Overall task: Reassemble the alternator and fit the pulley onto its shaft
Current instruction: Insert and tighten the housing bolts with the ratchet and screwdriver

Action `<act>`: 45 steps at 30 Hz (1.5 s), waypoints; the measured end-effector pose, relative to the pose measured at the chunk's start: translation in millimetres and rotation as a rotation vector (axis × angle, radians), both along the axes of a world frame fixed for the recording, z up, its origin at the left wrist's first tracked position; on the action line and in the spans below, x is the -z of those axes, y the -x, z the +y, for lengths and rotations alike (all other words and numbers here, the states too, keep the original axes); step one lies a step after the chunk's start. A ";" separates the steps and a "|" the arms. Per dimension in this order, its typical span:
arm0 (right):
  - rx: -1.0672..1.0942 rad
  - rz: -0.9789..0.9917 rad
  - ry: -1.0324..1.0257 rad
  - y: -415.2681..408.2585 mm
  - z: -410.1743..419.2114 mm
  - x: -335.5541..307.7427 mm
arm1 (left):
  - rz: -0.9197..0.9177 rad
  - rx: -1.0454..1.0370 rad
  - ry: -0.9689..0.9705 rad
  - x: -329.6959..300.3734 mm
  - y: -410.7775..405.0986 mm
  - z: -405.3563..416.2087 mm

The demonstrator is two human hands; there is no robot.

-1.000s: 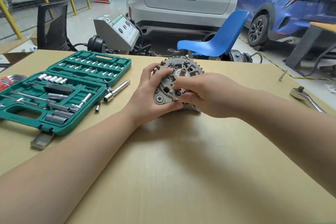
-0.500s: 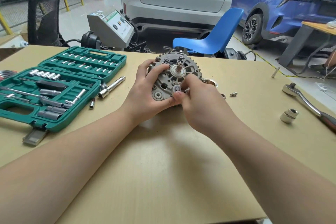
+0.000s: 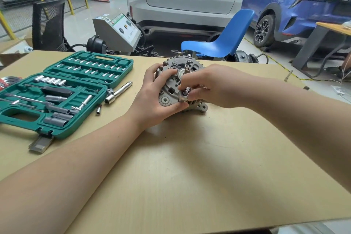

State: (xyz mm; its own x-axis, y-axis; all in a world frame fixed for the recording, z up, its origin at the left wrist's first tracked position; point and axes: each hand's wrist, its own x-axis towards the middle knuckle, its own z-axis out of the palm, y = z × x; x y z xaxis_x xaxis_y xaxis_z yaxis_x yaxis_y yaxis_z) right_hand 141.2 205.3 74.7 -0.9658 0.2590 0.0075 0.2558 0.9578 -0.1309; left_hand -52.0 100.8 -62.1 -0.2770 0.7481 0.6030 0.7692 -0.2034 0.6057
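Left of frame: socket case lying open on the table. Centre: your left hand is gripping the alternator, which is tilted on the table; your right hand is pinching a small metal part against its face.

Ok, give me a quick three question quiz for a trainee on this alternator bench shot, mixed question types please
1. True or false: the left hand steadies the alternator while the right hand works at its front face.
2. Multiple choice: where does the open green socket case lie? A) to the left of the alternator B) to the right of the alternator C) on the blue chair
3. Fill in: the right hand's fingers pinch a small metal ____ against the alternator's lower front.

Key: 1 true; 2 A; 3 socket (or a similar small round fitting; too small to tell exactly).
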 end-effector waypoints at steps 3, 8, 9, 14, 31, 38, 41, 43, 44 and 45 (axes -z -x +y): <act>-0.018 -0.023 -0.053 0.7 -1.0 2.4 | 0.001 -0.008 0.018 0.4 0.2 0.5; 0.008 0.114 -0.161 -8.6 -10.8 34.0 | 0.018 -0.005 0.006 1.6 1.7 2.7; 0.016 0.147 -0.170 -7.2 -13.4 37.0 | 0.021 0.004 0.007 1.0 3.3 2.7; 0.132 0.289 -0.138 -6.4 -29.9 53.3 | 0.036 0.036 -0.002 -0.5 7.5 4.4; 0.301 0.995 0.300 -21.8 8.0 34.1 | -0.092 0.126 0.023 -2.1 12.6 -0.6; 0.401 1.061 0.420 -34.6 41.5 94.5 | -0.479 0.328 0.081 -0.7 29.0 -10.5; 0.311 0.946 0.337 -32.7 41.1 108.5 | -0.504 0.331 0.117 0.8 34.4 -11.8; 0.253 0.936 0.321 -29.8 36.0 110.0 | -0.499 0.314 0.111 1.9 33.6 -12.0; 0.237 0.938 0.319 -28.6 33.1 109.6 | -0.488 0.301 0.105 2.1 32.4 -12.0; 0.224 0.940 0.318 -27.4 30.8 108.9 | -0.487 0.294 0.100 1.8 31.0 -12.1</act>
State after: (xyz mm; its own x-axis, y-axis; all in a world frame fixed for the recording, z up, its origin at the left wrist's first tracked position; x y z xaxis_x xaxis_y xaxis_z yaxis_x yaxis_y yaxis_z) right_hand 168.5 236.2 -34.2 -0.5338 0.5555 0.6375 0.0873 0.7861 -0.6119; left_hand -83.0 88.7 -63.9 -0.2767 0.8824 0.3805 0.3161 -0.2903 0.9032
